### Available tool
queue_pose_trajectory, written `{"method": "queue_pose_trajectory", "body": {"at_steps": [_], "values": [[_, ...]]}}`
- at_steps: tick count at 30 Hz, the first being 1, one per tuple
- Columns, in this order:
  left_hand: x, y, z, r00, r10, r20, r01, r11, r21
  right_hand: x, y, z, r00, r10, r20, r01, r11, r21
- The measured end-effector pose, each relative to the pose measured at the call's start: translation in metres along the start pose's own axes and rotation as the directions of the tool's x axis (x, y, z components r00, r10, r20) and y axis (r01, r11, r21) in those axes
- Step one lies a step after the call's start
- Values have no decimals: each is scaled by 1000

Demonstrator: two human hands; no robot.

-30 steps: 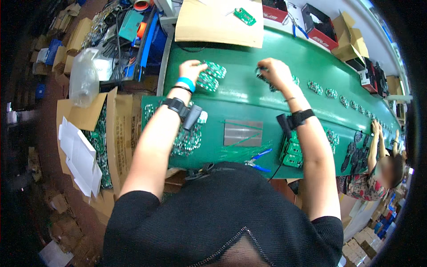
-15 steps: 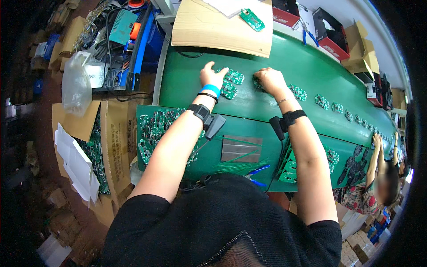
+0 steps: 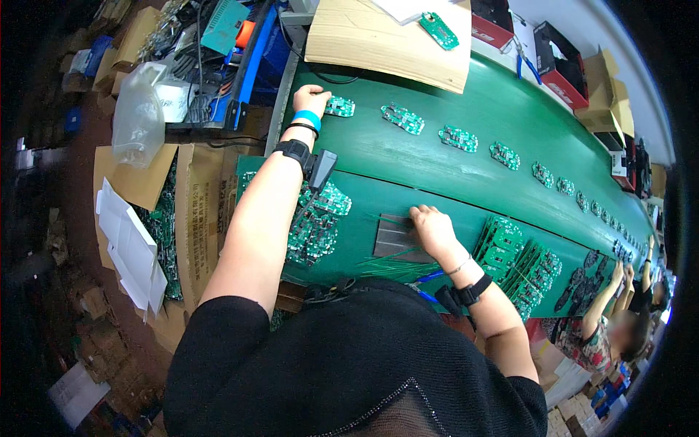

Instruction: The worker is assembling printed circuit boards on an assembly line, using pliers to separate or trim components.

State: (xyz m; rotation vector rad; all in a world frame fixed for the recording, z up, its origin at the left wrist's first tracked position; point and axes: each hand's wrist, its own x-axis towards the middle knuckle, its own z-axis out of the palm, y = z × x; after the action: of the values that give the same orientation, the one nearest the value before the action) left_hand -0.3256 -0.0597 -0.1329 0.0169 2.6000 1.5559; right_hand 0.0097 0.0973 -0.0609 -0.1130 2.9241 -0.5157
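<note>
The circuit board [image 3: 340, 107] lies at the far left of the green counter [image 3: 364, 149], at the left end of a row of boards [image 3: 459, 138] that runs toward the right. The left hand [image 3: 312, 100] is at the board's left end, fingers bent; whether its grip holds the board cannot be determined. The right hand [image 3: 435, 229] is at the right part of a grey plate [image 3: 393, 237], near side of the counter, fingers curled; its grip's contents cannot be determined. Thin green strips [image 3: 397, 268] lie just nearer than the plate. A board pile [image 3: 313, 233] is to the left, beside the left forearm; stacked boards [image 3: 535, 280] are to the right. At the far side, a cardboard sheet [image 3: 386, 51] carries one separate board [image 3: 439, 30].
</note>
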Motion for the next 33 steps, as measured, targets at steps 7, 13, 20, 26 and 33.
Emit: {"method": "queue_pose_trajectory", "body": {"at_steps": [7,13,20,26,33], "values": [[-30,41,-13,985,174,4,-153,858,490,-16,12,16,999,38,-21,-39,998,-55],[-67,42,-41,923,240,300,-258,966,22,-47,0,3,985,-94,145,82,993,85],[-217,67,-60,518,134,845,-212,977,-25,-29,-16,-19,928,362,-89,-209,703,680],[-259,42,-47,531,83,844,240,940,-243,1,-43,-19,958,259,-120,-15,464,886],[-215,2,-160,944,302,130,-311,949,50,-64,3,-12,941,340,4,-207,563,800]]}}
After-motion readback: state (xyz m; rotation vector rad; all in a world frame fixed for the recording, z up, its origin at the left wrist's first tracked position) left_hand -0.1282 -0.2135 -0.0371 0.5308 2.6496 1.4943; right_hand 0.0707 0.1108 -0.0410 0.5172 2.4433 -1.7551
